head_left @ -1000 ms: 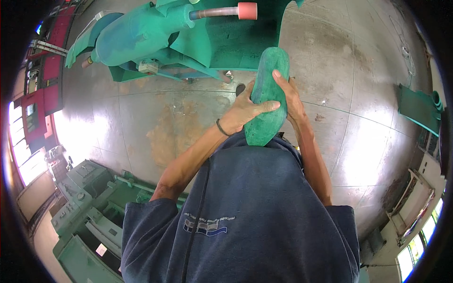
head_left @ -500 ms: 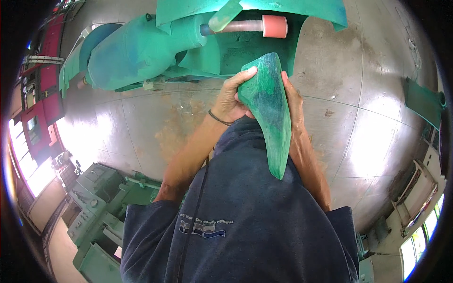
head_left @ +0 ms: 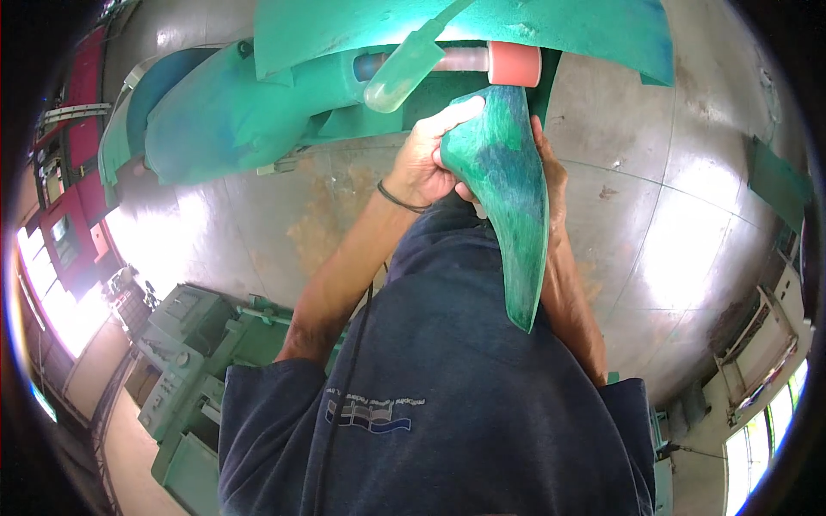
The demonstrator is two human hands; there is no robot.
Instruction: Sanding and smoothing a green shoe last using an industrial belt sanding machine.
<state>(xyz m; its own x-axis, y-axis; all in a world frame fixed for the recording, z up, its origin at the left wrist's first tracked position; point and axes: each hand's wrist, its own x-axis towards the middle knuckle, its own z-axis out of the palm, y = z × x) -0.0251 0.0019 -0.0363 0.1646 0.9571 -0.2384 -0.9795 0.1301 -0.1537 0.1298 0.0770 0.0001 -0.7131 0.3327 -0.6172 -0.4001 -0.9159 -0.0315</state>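
Note:
Both my hands grip a green shoe last with dark scuffed patches; its narrow toe points down toward my shirt. My left hand holds the wide end from the left, thumb laid on top and fingers wrapped underneath. Along the other side, my right hand is closed, mostly hidden behind the last. The far end of the last meets the lower edge of a salmon-coloured drum on a machine spindle. Whether it presses on the drum or sits just below it, I cannot tell.
A green machine housing spreads across the far left, with a curved green hood over the spindle. A translucent green guard flap hangs before the spindle. Another green machine stands at the near left. A green panel is at the right.
Both hands have carried the shoe last slightly right, and its wide end is now up at the drum. The machine appears closer and lower in view.

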